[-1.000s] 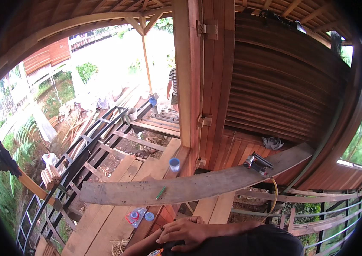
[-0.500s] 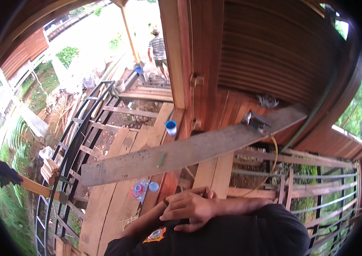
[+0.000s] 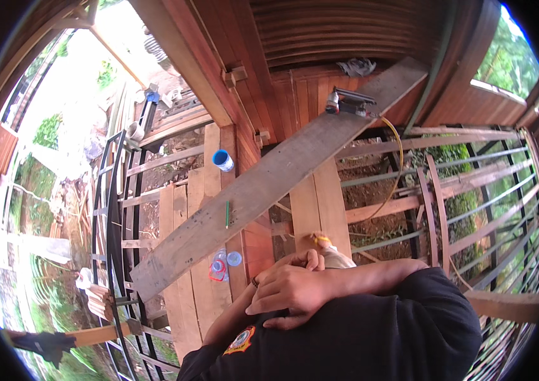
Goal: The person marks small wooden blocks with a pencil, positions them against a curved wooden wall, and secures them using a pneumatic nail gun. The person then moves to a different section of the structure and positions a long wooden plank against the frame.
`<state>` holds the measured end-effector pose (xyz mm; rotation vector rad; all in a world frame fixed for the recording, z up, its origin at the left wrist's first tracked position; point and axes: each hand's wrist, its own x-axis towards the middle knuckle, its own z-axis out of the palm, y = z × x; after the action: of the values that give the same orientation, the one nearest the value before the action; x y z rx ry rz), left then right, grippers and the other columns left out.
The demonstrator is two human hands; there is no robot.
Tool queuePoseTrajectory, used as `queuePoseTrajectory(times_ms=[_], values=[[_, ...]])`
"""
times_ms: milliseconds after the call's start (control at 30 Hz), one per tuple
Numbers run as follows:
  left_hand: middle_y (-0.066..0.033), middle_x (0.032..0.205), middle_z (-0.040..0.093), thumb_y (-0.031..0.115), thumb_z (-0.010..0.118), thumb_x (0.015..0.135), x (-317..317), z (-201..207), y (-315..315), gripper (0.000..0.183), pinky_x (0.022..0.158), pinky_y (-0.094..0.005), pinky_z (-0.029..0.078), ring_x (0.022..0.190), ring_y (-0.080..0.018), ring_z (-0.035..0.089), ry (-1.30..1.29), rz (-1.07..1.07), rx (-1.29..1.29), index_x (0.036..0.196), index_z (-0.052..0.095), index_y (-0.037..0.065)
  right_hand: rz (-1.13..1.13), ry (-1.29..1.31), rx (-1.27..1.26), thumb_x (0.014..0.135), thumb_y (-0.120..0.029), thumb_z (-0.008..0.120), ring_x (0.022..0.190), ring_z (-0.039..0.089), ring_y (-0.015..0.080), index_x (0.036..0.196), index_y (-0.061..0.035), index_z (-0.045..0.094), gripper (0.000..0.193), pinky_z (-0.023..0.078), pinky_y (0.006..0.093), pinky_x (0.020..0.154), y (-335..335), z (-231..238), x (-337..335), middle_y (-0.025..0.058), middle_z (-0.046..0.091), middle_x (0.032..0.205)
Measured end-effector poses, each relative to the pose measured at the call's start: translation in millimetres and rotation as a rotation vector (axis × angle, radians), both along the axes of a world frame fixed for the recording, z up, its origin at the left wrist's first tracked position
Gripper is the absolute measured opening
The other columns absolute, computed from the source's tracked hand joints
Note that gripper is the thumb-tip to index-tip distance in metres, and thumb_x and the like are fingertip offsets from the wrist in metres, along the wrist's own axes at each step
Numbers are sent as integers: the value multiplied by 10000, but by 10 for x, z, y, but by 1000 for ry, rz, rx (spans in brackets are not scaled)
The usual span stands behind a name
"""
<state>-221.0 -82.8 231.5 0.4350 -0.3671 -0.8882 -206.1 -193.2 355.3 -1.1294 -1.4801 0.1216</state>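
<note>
My forearms cross in front of my dark shirt. My right hand [image 3: 291, 293] lies over my left forearm, its fingers loosely stretched and the thumb apart, holding nothing. Just beyond it shows part of my left hand [image 3: 309, 258], fingers loosely bent and apart; the rest is hidden behind my right hand. Ahead of them a long grey-brown wooden board [image 3: 263, 181] lies slanted across the timbers. On it are a green pencil [image 3: 227, 214] and, towards the far right end, a hand-held power tool [image 3: 352, 103] with a yellow cord [image 3: 400, 149]. Neither hand touches them.
A blue-and-white cup [image 3: 222, 161] stands beyond the board. Nearer lie a clear plastic bottle [image 3: 218, 269] and a round blue lid [image 3: 234, 258]. My foot [image 3: 320, 241] with a yellow strap is on planks. Open gaps show between floor joists [image 3: 383, 208]. A grey cloth [image 3: 357, 66] lies by the wall.
My view has turned, so the board looks more steeply slanted and my foot has come into sight. My arms stay crossed. The distant person in a striped shirt is now mostly out of sight.
</note>
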Motion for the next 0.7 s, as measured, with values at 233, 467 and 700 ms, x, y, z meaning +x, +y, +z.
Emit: queuePoseTrajectory(times_ms=[233,467,700], values=[[0,922,484,401,671,903,91,218,-346,358,856,-320,397,920,-142,484,-13,56,-33,962,481,104,-129,15,-28,836,-187,717,845,678,391,1111,42,643,365,546,461,747,-348,26,80,204,679,915],[-5,939,496,397,666,909,653,463,-726,353,859,-319,404,929,-143,494,-190,-64,141,979,490,98,-232,-44,-12,893,-190,686,830,689,346,1149,45,651,349,559,443,738,-850,166,361,199,678,929],[-10,956,509,392,661,914,1007,514,-1308,349,862,-318,411,937,-143,503,-282,-151,185,996,500,93,-392,-139,-22,856,-205,722,833,696,344,1147,25,663,376,570,413,737,-1513,172,641,191,681,950]])
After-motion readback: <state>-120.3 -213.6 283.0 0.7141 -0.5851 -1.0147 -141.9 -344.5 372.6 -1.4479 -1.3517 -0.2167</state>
